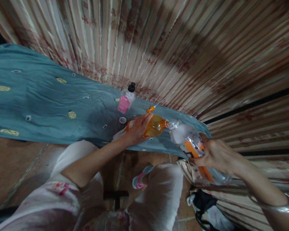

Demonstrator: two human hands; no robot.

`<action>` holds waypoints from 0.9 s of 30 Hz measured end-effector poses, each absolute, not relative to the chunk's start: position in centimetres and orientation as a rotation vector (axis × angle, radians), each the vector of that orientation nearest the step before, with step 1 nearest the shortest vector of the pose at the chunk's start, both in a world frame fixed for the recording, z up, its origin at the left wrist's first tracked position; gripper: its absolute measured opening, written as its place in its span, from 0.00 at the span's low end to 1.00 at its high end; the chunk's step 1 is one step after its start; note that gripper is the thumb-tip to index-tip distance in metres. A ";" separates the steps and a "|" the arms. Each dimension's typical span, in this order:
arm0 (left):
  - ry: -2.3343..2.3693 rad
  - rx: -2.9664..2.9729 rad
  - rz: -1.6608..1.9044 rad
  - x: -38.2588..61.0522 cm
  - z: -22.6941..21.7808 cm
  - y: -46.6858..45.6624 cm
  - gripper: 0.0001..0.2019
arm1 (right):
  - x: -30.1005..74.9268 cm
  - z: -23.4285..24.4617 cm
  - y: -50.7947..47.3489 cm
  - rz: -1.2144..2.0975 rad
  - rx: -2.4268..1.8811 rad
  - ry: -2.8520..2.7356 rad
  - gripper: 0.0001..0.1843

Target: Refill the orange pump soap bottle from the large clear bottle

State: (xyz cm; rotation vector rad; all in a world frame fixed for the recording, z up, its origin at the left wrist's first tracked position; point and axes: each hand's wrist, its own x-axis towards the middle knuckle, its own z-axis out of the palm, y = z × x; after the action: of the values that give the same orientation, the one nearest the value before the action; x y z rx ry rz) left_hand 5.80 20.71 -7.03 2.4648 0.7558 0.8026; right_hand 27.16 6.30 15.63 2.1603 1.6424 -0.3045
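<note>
My left hand (pixel 137 130) is wrapped round an orange see-through bottle (pixel 155 125) that stands on the blue cloth. In my right hand (pixel 215 155) is a large clear plastic bottle (pixel 183 133) with an orange label, tilted so that its neck points at the orange bottle. The two mouths meet or nearly meet; I cannot tell whether liquid passes between them. Behind my left hand lies an orange pump top (pixel 151 109) with a thin tube. A round white cap (pixel 122 120) rests on the cloth left of the orange bottle.
A clear bottle with a pink label and black pump (pixel 126 101) stands near the curtain. Pleated curtain (pixel 135 48) hangs along the far edge of the cloth-covered table (pixel 45 109). Bags (pixel 207 205) lie on the floor at the lower right.
</note>
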 end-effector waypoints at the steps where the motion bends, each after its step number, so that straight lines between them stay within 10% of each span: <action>1: 0.754 2.467 0.806 5.8 -7.0 20.7 0.53 | 27.2 15.6 6.3 -0.302 2.159 1.637 0.19; 27: 0.703 2.437 0.869 5.9 -7.6 20.9 0.53 | 26.9 15.8 6.4 -0.295 2.151 1.597 0.20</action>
State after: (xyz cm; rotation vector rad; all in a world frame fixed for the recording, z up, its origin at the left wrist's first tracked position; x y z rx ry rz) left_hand 5.90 20.90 -7.61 2.4374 0.7031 0.8686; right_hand 26.90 6.36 15.81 2.1515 1.5973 -0.2953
